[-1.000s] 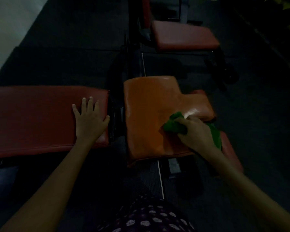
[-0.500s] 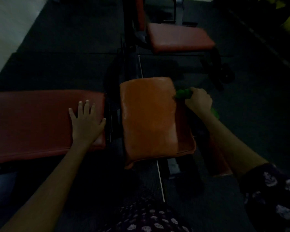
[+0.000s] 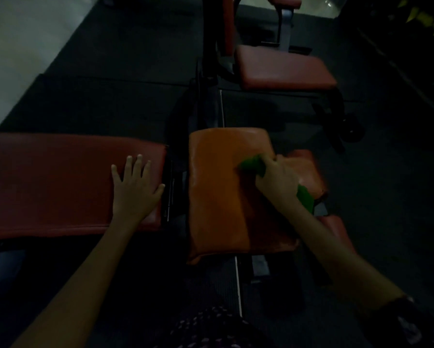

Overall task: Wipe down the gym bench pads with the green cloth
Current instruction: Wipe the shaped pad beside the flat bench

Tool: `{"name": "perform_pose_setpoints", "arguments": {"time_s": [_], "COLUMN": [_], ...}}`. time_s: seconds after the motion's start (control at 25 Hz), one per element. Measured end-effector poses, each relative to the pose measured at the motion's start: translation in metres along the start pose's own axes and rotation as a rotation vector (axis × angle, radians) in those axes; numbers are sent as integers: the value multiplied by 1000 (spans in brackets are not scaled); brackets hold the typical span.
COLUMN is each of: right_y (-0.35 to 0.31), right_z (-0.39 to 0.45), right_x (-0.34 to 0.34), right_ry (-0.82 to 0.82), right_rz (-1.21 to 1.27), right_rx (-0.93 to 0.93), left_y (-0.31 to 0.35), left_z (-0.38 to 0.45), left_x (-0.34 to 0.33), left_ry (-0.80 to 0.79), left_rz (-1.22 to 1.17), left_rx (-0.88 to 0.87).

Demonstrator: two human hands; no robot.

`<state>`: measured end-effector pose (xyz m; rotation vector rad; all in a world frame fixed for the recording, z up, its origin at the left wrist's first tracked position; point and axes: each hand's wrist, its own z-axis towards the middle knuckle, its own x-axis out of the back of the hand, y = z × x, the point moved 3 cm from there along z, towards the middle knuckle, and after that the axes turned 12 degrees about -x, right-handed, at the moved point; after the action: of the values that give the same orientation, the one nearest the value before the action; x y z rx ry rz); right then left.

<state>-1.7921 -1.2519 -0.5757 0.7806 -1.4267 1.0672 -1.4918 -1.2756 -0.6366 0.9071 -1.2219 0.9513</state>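
While my right hand (image 3: 277, 180) is gripping the green cloth (image 3: 252, 165) on the orange pad (image 3: 216, 197), right of centre, its long axis is running near-to-far. My left hand (image 3: 135, 189) is lying flat, fingers spread, on the red pad (image 3: 60, 182) to the left.

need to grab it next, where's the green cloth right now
In the head view the green cloth is right of centre, bunched in the right hand on the orange pad, near its far right edge.
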Motion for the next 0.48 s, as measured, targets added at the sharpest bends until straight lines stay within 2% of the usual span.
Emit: {"name": "perform_pose_setpoints", "arguments": {"time_s": [0.12,0.2,0.28,0.48], "right_y": [2,-12,-40,-108], "right_z": [65,96,117,117], "right_x": [-2,-2,-7,-22], "right_ry": [23,18,-4,-107], "right_rz": [132,145,117,-81], "right_rx": [-171,-188,-97,329], "left_y": [0,1,2,2], "left_z": [0,2,4,3], "left_x": [0,1,3,5], "left_ry": [-14,-15,-6,34], "left_rz": [25,32,32,17], "left_rx": [21,39,51,77]}}
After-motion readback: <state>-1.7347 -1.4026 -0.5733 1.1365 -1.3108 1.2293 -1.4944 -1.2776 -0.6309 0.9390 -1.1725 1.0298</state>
